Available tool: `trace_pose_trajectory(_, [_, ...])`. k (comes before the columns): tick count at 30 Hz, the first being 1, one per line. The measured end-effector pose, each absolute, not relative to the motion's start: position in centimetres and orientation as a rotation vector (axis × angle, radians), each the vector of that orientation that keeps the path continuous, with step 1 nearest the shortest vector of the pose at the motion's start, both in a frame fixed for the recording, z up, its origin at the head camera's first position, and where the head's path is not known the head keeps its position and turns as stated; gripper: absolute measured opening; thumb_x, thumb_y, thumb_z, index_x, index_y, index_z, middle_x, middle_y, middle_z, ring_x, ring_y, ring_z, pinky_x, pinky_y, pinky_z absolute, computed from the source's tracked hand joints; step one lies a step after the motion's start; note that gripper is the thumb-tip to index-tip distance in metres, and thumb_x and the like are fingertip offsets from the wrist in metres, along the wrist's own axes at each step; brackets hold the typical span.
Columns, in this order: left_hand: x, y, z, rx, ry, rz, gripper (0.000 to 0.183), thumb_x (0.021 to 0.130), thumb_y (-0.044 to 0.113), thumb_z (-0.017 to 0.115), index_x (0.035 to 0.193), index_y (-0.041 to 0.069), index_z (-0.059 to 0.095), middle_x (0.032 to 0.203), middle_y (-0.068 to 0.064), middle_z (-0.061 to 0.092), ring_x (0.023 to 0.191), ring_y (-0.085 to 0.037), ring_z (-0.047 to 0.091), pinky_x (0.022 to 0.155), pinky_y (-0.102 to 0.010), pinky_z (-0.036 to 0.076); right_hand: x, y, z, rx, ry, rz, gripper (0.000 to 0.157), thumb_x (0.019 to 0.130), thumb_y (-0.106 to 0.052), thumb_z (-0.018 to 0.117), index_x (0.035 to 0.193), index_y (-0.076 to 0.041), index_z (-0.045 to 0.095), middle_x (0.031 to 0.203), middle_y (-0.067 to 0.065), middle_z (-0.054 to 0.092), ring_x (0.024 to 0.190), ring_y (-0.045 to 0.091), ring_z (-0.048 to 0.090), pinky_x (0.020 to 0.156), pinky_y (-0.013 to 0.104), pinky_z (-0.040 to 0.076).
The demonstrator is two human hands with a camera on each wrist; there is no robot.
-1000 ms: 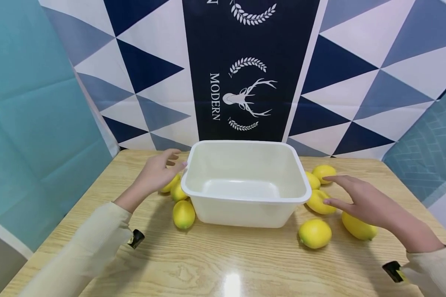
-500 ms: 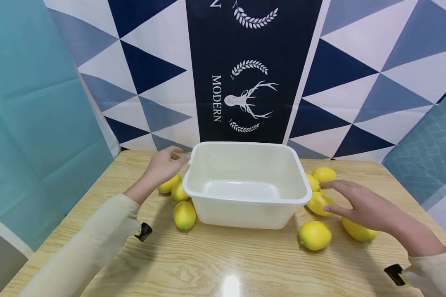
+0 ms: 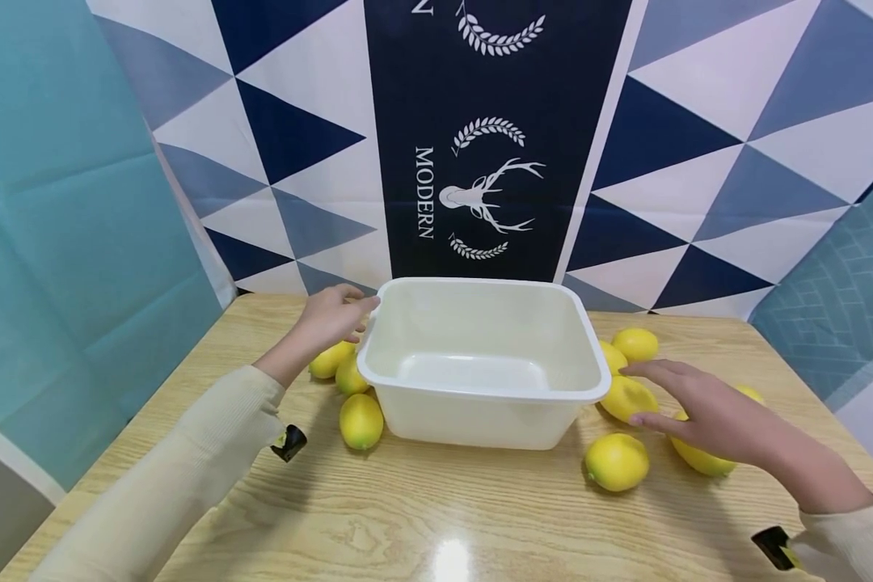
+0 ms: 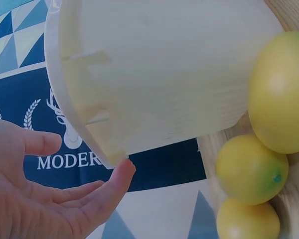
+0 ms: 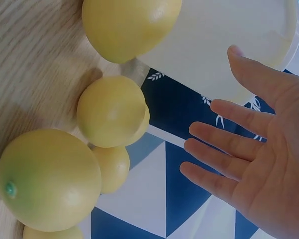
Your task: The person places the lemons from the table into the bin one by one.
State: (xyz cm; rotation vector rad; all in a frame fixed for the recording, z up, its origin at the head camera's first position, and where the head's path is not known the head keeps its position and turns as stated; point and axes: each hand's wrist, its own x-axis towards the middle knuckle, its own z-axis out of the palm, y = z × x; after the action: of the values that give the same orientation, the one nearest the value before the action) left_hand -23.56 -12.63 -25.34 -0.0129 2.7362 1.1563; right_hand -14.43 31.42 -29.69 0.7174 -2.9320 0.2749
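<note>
A white plastic tub (image 3: 473,420) stands in the middle of the table. At its left rim is my left hand (image 3: 327,319), fingers loosely extended and holding nothing. In the left wrist view, one fingertip (image 4: 123,169) meets or nearly meets the tub's corner; contact is unclear. Several lemons lie left of the tub, the front lemon (image 3: 360,422) closest to me. My right hand (image 3: 720,416) hovers over lemons on the right with fingers spread, as the right wrist view shows, and grips nothing. A lemon (image 3: 706,461) lies partly hidden beneath it.
Right of the tub, a lemon (image 3: 617,462) sits at the front and another lemon (image 3: 634,345) at the back. A patterned cloth (image 3: 262,162) hangs behind the wooden table (image 3: 407,517). Teal sheets (image 3: 80,202) stand at both sides.
My left hand has moved right, closer to the tub's rim. The right hand has shifted slightly down and left, uncovering part of a lemon behind it. Tub and lemons stay in place.
</note>
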Motion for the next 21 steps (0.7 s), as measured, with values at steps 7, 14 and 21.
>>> trace_pose_trajectory(7, [-24.2,-12.2,-25.4,-0.115,2.639,1.226,0.061,0.099,0.043,0.046,0.144,0.003,0.036,0.133,-0.02,0.054,0.118,-0.03,0.06,0.095,-0.036,0.055,-14.2,31.1,-29.9,0.747,-2.895,0.28,0.058,0.082,-0.039,0.074,0.127,-0.007,0.058,0.129,0.017,0.058,0.12,0.042,0.051,0.092,0.062,0.047])
trace_pose_trajectory(14, [-24.5,-12.4,-25.6,-0.152,2.517,1.305,0.064,0.099,0.041,0.045,0.147,0.001,0.031,0.13,-0.02,0.057,0.112,-0.027,0.062,0.095,-0.032,0.055,-13.9,30.8,-30.1,0.778,-2.861,0.268,0.056,0.081,-0.036,0.075,0.127,-0.008,0.058,0.13,0.018,0.057,0.119,0.04,0.053,0.091,0.06,0.049])
trace_pose_trajectory(21, [-25.0,-12.6,-25.9,-0.181,2.411,1.435,0.055,0.1,0.039,0.044,0.139,0.0,0.043,0.129,-0.018,0.057,0.104,-0.021,0.064,0.097,-0.03,0.054,-13.8,30.9,-30.5,0.79,-2.891,0.256,0.058,0.081,-0.038,0.075,0.128,-0.009,0.058,0.131,0.018,0.056,0.117,0.04,0.055,0.09,0.057,0.051])
